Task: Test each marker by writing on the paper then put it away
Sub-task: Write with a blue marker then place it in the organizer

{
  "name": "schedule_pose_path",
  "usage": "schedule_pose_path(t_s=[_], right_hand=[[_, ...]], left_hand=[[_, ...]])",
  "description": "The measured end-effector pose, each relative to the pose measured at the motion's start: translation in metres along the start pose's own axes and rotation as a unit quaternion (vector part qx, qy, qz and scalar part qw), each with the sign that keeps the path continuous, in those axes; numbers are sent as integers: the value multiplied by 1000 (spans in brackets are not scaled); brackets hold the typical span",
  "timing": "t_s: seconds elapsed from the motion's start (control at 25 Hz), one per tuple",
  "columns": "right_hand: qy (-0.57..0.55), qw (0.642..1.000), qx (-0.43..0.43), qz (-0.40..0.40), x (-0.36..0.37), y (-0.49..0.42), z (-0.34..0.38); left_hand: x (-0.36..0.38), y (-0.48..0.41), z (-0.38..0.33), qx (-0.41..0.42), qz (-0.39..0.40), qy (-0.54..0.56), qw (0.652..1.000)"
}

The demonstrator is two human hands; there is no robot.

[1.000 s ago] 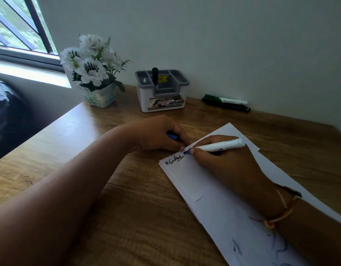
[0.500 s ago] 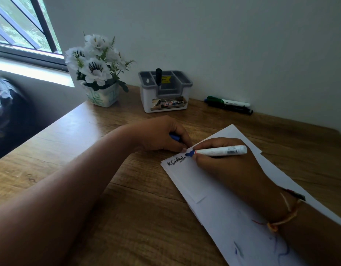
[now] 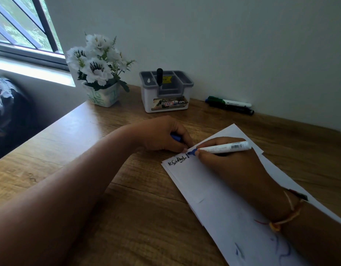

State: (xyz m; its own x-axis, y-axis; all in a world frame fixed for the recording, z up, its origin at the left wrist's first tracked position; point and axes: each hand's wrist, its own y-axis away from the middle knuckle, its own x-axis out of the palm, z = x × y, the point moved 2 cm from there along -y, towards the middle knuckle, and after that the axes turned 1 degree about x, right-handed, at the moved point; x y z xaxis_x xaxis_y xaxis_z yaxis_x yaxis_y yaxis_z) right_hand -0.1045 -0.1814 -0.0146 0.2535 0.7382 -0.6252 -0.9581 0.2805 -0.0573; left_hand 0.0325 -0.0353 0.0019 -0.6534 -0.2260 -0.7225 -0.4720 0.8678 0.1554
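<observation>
At the paper's [image 3: 213, 181] top edge, beside the black scrawl, your right hand [image 3: 235, 166] pinched the blue marker [image 3: 223, 149], nib down. Your left hand [image 3: 162, 135], curled round its blue cap [image 3: 175, 137], braced the sheet; short, light strokes looked best, well within the edge.

Since a second ago the blue marker [image 3: 222, 149] in the right hand [image 3: 229, 166] has tipped from a slant, rear end raised, to lying nearly level over the paper [image 3: 200, 181]. Its tip has shifted slightly away from the black writing [image 3: 176, 161] at the paper's top edge, and a short dark blue upright stroke [image 3: 187, 155] now stands just right of that writing, where the sheet was bare before. The right hand's fingers have edged along the top edge with the marker.
</observation>
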Motion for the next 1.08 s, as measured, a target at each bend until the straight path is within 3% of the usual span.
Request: schedule_pose_path(t_s=[0.12, 0.28, 0.48, 1.08], right_hand=[[45, 993, 71, 78, 9, -2, 1], [59, 998, 5, -1, 0, -7, -4], [42, 998, 9, -34, -2, -5, -7], [53, 998, 29, -34, 0, -8, -10]], left_hand=[[0, 1, 0, -2, 2, -1, 1000], [0, 0, -1, -2, 5, -1, 1000], [0, 1, -1, 0, 9, -3, 1000], [0, 0, -2, 2, 8, -9, 1000]])
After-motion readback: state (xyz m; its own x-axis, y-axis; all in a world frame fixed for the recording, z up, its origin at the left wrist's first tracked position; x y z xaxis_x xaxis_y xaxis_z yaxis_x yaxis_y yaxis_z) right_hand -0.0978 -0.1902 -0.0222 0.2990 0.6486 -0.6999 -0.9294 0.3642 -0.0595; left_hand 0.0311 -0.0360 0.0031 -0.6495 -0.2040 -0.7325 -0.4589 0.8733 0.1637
